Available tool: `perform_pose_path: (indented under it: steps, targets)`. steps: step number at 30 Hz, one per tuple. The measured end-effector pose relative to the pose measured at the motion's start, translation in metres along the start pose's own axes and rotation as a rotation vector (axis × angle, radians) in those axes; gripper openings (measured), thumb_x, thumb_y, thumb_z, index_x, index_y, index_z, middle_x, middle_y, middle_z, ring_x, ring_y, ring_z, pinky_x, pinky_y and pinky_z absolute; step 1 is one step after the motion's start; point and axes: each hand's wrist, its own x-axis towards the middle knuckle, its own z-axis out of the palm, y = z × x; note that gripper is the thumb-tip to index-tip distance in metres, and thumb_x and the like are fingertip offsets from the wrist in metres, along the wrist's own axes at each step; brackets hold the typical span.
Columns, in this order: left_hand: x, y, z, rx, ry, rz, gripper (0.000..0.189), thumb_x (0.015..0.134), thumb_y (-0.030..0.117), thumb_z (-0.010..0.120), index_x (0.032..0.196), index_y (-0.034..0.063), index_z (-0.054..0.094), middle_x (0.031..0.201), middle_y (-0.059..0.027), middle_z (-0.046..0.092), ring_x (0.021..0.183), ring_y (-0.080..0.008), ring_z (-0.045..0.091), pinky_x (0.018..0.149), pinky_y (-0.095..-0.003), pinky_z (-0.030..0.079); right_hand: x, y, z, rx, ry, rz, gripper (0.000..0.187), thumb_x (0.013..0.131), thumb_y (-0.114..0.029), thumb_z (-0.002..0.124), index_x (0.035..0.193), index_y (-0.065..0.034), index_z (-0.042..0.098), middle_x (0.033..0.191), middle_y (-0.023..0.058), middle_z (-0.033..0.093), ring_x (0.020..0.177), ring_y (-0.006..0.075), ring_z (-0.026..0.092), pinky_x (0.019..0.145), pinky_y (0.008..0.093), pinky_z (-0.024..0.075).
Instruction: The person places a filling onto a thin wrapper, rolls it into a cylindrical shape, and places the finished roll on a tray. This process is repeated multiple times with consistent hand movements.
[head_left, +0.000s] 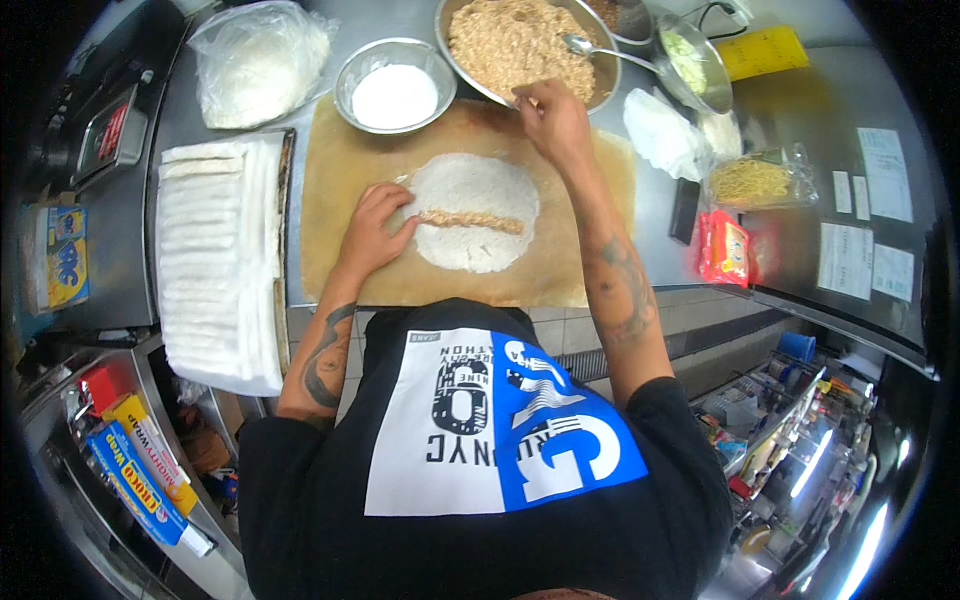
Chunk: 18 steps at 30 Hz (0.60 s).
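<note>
A thin round wrapper of pale dough lies flat on a brown baking sheet. Across it runs a narrow strip of minced filling. My left hand rests at the wrapper's left edge, thumb close to the end of the strip and apart from the fingers, with nothing in it. My right hand is over the near rim of a large metal bowl of filling, fingers curled in; whether they hold any filling cannot be made out. A metal spoon leans in that bowl.
Left stands a tray of stacked white rolls, below a plastic bag of pale wrappers or dough. A metal bowl of white powder or paste touches the sheet's top edge. Rightward are a crumpled white bag, a phone and bagged noodles.
</note>
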Motion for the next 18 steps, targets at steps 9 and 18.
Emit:
perform_pose_path:
  steps: [9, 18]
  targets:
    - [0.0, 0.003, 0.0, -0.047, 0.077, -0.035, 0.025, 0.086, 0.005, 0.08, 0.11, -0.0003, 0.074, 0.119, -0.0161, 0.071, 0.117, -0.0358, 0.067, 0.104, -0.0429, 0.053, 0.089, 0.051, 0.01, -0.543, -0.63, 0.169, 0.029, 0.087, -0.028, 0.078, 0.107, -0.0092, 0.086, 0.109, 0.0193, 0.081, 0.1, 0.0351, 0.079, 0.086, 0.0432, 0.0598]
    - [0.0, 0.005, 0.001, -0.07, 0.123, -0.075, 0.024, 0.088, 0.004, 0.079, 0.111, -0.0016, 0.074, 0.118, -0.017, 0.072, 0.115, -0.0348, 0.069, 0.103, -0.0416, 0.054, 0.111, 0.045, -0.042, -0.212, -0.828, 0.166, 0.041, 0.086, -0.028, 0.081, 0.116, -0.0004, 0.082, 0.11, 0.0173, 0.082, 0.104, 0.0285, 0.077, 0.095, 0.0404, 0.0576]
